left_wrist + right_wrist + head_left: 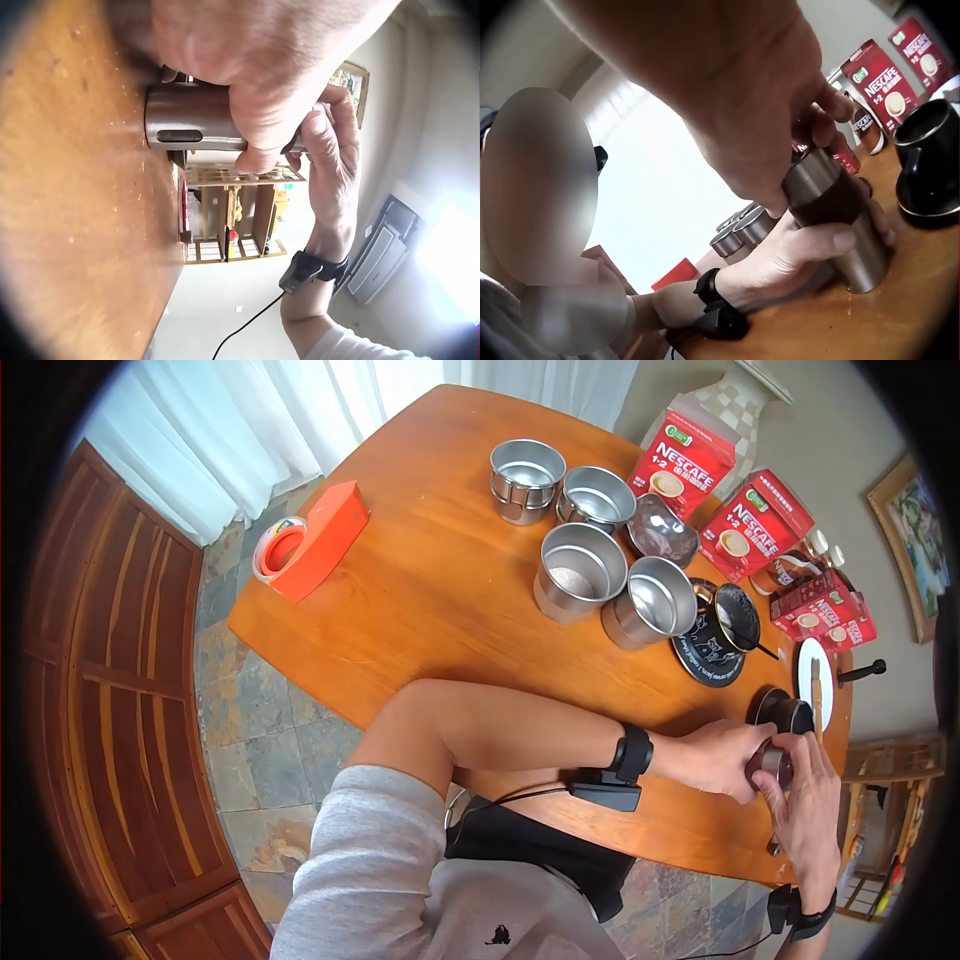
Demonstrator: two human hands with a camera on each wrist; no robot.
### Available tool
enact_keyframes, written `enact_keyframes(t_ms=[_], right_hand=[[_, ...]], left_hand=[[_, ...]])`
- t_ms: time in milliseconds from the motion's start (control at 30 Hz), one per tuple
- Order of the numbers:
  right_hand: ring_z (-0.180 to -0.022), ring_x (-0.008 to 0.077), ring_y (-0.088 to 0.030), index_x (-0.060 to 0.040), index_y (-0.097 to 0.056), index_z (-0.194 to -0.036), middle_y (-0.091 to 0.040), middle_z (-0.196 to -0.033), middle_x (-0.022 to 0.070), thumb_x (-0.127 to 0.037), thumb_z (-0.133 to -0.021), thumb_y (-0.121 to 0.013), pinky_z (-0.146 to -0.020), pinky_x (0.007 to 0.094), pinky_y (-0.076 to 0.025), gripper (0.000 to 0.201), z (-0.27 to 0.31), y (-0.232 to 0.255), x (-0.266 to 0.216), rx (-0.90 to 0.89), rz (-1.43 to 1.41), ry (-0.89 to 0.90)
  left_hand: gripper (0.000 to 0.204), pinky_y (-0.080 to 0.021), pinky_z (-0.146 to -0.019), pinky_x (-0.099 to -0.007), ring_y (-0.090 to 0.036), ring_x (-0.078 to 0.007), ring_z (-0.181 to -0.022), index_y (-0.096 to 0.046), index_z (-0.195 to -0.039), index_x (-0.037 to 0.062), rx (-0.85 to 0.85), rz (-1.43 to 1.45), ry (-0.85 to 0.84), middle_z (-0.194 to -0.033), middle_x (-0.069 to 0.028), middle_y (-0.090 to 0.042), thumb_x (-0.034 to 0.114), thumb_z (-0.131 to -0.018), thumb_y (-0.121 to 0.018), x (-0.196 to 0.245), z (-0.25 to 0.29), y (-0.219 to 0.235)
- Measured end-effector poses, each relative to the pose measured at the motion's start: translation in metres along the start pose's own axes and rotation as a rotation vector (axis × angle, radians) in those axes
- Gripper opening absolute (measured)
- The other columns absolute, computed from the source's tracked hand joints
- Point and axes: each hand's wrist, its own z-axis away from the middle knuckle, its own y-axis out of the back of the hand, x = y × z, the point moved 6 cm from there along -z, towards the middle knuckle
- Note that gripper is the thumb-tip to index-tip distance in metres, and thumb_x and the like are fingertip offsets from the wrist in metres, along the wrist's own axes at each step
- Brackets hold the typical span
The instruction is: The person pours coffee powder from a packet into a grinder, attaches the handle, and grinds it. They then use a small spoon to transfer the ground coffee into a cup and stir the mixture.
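Wooden tabletop, near its edge: my left hand curls round the body, and my right hand grips the top between thumb and fingers, of a metal cylinder. Its long axis is vertical, base down, top upward, near the black mug.

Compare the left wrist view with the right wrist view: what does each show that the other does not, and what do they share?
Only the left wrist view: the wooden shelf rack and the framed picture.
Only the right wrist view: the metal cups and the orange tape dispenser.
Both: the left hand and right hand on the metal cylinder, and the table.
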Motion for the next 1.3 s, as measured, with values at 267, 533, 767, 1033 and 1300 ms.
enact_keyframes(t_ms=[267, 533, 767, 1033, 1300], right_hand=[[-0.095, 0.0409, -0.063, -0.0045, -0.058, -0.119, -0.062, -0.105, 0.0164, -0.015, -0.078, -0.086, -0.079, 0.0468, -0.051, 0.05, 0.0, 0.004, 0.013, -0.104, -0.115, -0.183], [-0.091, 0.0398, -0.067, -0.0044, -0.058, -0.121, -0.065, -0.107, 0.0183, -0.008, -0.085, -0.082, -0.079, 0.0466, -0.052, 0.043, -0.002, 0.017, -0.005, -0.159, -0.116, -0.189], [-0.097, 0.0365, -0.068, -0.0051, -0.059, -0.118, -0.066, -0.103, 0.0146, -0.008, -0.081, -0.085, -0.08, 0.0445, -0.053, 0.045, -0.009, 0.024, -0.014, -0.093, -0.121, 0.031], [-0.092, 0.0368, -0.07, -0.0051, -0.058, -0.118, -0.068, -0.104, 0.0143, -0.005, -0.079, -0.085, -0.078, 0.0456, -0.054, 0.047, -0.009, 0.017, -0.018, -0.114, -0.032, 0.031], [-0.094, 0.0408, -0.068, -0.0036, -0.056, -0.118, -0.065, -0.105, 0.0159, -0.004, -0.081, -0.083, -0.079, 0.0464, -0.053, 0.046, -0.008, 0.006, -0.007, -0.129, -0.133, -0.202]], left_hand=[[0.061, -0.057, -0.075, -0.0479, -0.072, -0.0404, -0.085, -0.055, -0.118, -0.0006, 0.017, -0.006, -0.026, -0.091, -0.0197, -0.071, 0.026, -0.074, -0.087, -0.006, -0.002, -0.002], [0.059, -0.057, -0.079, -0.0459, -0.072, -0.0388, -0.092, -0.057, -0.115, 0.0007, 0.024, -0.026, -0.008, -0.096, -0.0194, -0.071, 0.025, -0.071, -0.087, -0.006, -0.001, 0.0], [0.057, -0.056, -0.078, -0.0472, -0.071, -0.0379, -0.091, -0.056, -0.115, 0.0015, -0.028, -0.073, 0.082, -0.095, -0.0179, -0.07, 0.024, -0.071, -0.085, 0.0, -0.001, 0.002], [0.053, -0.056, -0.075, -0.0445, -0.073, -0.0376, -0.087, -0.056, -0.114, 0.0017, 0.018, -0.018, -0.004, -0.09, -0.0174, -0.071, 0.02, -0.072, -0.085, -0.001, 0.001, 0.001], [0.06, -0.057, -0.073, -0.0453, -0.073, -0.038, -0.084, -0.057, -0.118, -0.0001, 0.017, 0.038, 0.016, -0.09, -0.0178, -0.073, 0.021, -0.071, -0.086, -0.006, 0.001, 0.001]])
